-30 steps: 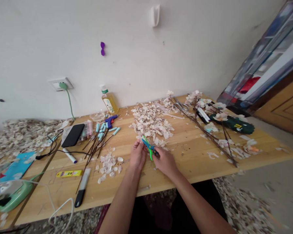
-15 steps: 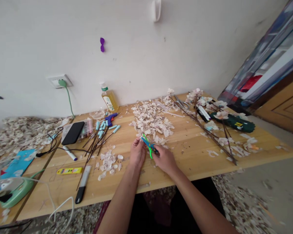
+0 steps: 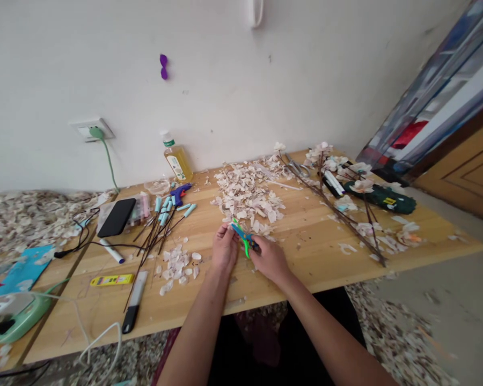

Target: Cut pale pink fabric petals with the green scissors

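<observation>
My right hand is closed around the handles of blue and green scissors, whose blades point up and left. Close against the blades, the fingers of my left hand are pinched on a small pale piece, mostly hidden, that looks like one of the petal-like flakes. A big heap of pale flakes lies just beyond both hands. A smaller pile of trimmed flakes rests on the wooden table left of my left forearm.
Dark stems with light-blue ends lie beside a blue glue gun. Left are a phone, a yellow packet and a utility knife. A bottle stands by the wall. A flowered branch lies at right.
The camera view has shifted slightly. Both hands stay together at the scissors, in nearly the same place over the table, with only small finger movement.
</observation>
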Available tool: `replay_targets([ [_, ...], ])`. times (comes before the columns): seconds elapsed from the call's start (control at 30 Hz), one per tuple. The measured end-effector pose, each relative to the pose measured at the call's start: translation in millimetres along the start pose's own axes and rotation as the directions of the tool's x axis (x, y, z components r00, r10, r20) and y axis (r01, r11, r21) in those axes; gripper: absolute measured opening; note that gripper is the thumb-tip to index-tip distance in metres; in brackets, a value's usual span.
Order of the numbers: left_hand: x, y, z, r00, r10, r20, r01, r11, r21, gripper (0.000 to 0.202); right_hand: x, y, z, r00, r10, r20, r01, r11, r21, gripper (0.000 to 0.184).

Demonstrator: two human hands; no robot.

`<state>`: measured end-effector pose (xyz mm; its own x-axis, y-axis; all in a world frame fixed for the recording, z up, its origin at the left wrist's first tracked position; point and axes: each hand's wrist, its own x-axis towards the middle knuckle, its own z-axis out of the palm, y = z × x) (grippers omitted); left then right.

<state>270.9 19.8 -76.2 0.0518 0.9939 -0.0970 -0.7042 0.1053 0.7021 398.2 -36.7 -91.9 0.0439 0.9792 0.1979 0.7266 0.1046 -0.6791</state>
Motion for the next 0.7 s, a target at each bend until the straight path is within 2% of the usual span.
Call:
replay_targets([
  [0.4, 0.6, -1.1, -1.1, 1.000, 0.022, 0.014, -0.023, 0.999, 0.050, 0.028, -0.2, 2.4, 0.2, 1.000, -0.004, -0.007, 0.004, 1.000, -0.021, 0.021],
  [0.7, 4.8, -1.7, -9.7, 0.996, 0.066, 0.066, -0.077, 0.982, 0.173, 0.026, 0.8, 2.2, -0.4, 0.999, 0.048, -0.016, -0.048, 0.999, -0.008, 0.022],
])
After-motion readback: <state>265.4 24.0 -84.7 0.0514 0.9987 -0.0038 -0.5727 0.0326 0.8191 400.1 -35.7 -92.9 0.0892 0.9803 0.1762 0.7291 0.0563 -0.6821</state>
